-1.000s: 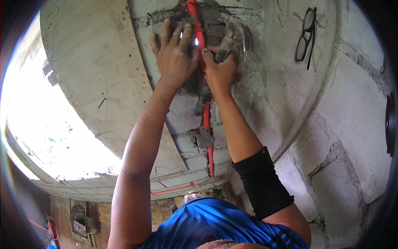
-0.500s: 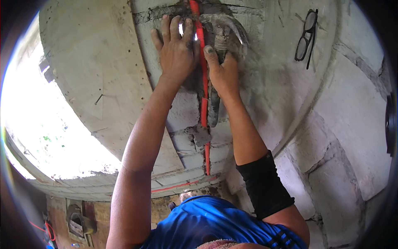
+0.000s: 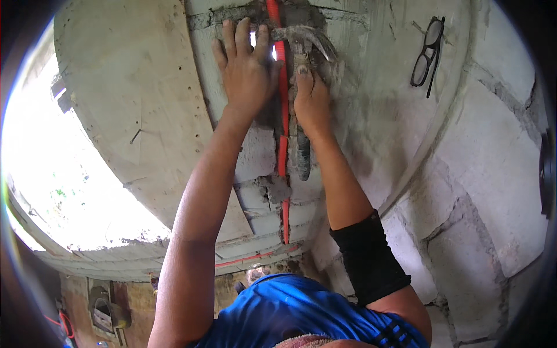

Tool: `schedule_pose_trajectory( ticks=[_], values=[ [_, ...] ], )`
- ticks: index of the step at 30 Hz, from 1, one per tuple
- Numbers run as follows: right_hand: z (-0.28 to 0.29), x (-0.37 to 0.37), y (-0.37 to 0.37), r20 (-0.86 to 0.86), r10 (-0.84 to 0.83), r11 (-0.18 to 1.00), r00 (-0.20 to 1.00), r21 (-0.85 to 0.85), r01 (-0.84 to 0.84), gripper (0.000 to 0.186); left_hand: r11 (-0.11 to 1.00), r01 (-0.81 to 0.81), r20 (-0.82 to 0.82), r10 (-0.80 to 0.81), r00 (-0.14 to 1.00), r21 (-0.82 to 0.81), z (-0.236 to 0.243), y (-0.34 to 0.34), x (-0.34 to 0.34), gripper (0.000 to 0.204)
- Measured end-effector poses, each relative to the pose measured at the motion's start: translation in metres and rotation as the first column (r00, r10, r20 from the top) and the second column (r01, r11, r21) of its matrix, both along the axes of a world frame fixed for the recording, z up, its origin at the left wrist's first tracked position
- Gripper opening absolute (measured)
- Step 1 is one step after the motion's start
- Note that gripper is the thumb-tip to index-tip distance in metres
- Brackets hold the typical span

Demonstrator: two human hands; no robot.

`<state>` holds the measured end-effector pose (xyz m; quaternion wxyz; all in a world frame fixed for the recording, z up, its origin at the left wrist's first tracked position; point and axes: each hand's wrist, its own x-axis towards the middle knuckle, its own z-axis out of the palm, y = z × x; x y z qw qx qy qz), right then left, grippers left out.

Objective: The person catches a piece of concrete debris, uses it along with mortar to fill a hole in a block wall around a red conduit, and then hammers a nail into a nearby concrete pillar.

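Note:
My right hand (image 3: pixel 313 103) is closed around a claw hammer (image 3: pixel 304 152), high on its handle just below the head. The dirty metal hammer head (image 3: pixel 301 36) reaches across a red corrugated conduit (image 3: pixel 284 104), its curved claw toward the right. That conduit runs down a groove in the block wall. Left of it, my left hand (image 3: pixel 246 72) lies on the wall with fingers stretched out and apart; its thumb side is close to the conduit. Light shows through a small gap (image 3: pixel 253 39) between two of its fingers.
A large wooden board (image 3: pixel 139 104) with a nail (image 3: pixel 136 136) covers the wall at left, beside a bright opening (image 3: pixel 69 174). Black-framed glasses (image 3: pixel 428 52) rest at upper right. Mortar (image 3: pixel 272 189) bridges the conduit lower down. Rough pale blocks (image 3: pixel 493 156) stand at right.
The hammer has shifted left and its head now lies across the conduit. My right thumb has moved onto the handle's front. My left hand stays nearly in place.

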<state>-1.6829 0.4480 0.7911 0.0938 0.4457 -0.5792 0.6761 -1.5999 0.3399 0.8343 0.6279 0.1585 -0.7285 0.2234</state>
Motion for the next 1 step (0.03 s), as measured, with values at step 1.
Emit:
schedule_pose_trajectory(
  ticks=[1],
  values=[
    [0.0043,0.0006,0.0033,0.027,0.059,0.998,0.998,-0.004,-0.059,0.054,1.000,-0.013,-0.006,0.013,1.000,-0.003,0.0015,-0.0022,-0.0010,0.073]
  ],
)
